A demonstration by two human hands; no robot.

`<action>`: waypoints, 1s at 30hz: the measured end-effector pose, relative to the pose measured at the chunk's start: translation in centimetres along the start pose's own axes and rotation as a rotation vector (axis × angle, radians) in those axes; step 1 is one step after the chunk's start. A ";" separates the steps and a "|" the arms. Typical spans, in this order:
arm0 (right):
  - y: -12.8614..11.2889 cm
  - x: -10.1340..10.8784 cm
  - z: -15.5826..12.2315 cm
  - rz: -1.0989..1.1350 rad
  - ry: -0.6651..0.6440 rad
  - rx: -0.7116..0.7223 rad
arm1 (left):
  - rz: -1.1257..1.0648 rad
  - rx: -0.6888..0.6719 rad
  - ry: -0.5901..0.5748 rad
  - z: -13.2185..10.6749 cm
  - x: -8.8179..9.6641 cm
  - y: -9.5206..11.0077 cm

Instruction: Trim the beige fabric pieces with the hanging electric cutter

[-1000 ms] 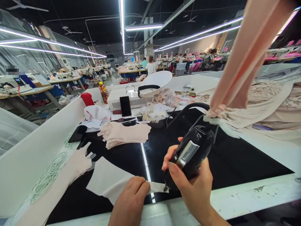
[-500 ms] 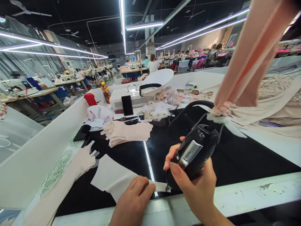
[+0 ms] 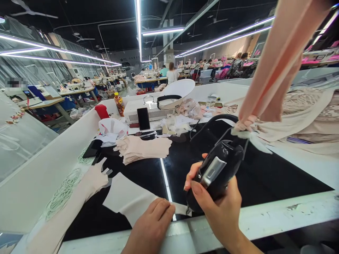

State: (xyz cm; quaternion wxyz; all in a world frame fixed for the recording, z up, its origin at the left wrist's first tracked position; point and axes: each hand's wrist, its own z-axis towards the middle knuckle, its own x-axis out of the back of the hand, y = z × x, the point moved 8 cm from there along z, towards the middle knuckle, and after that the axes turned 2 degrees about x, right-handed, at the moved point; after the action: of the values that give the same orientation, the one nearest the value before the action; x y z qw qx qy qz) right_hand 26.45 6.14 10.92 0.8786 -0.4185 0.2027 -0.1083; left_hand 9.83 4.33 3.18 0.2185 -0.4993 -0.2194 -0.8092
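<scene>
My right hand is wrapped around a black corded handheld tool with a silver button, tilted with its lower end down. The tool's small metal tip touches the narrow end of a pale fabric piece near the table's front edge. My left hand presses on that same piece, fingers close together and slightly curled; its fingertips are partly hidden. A knotted pink fabric strip runs from the tool's top up out of view.
A stack of cut fabric pieces lies on the black tabletop. Leftward are a long fabric strip and green cord. A phone leans against a white vented box. Fabric is heaped at right.
The tool's upper end and the pink strip have shifted slightly left in view. Both hands stay at nearly the same place on the fabric and tool.
</scene>
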 end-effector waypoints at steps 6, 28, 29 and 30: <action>0.0 -0.1 0.0 0.002 -0.016 -0.010 | 0.023 -0.002 -0.025 0.1 -0.6 0.3; 2.1 -2.5 0.8 0.126 -0.096 -0.070 | 0.316 -0.135 0.213 -0.9 -1.2 1.2; 2.3 -2.7 0.7 0.126 -0.105 -0.079 | 0.318 -0.134 0.224 -0.9 -1.2 1.2; 2.6 -2.7 0.6 0.122 -0.107 -0.086 | 0.322 -0.136 0.229 -0.9 -1.2 1.3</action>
State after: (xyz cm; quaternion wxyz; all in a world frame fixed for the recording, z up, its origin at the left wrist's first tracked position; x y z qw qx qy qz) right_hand 24.33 9.16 10.01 0.8743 -0.4480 0.1852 -0.0232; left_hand 10.38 2.94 1.85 0.3342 -0.4462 -0.0554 -0.8284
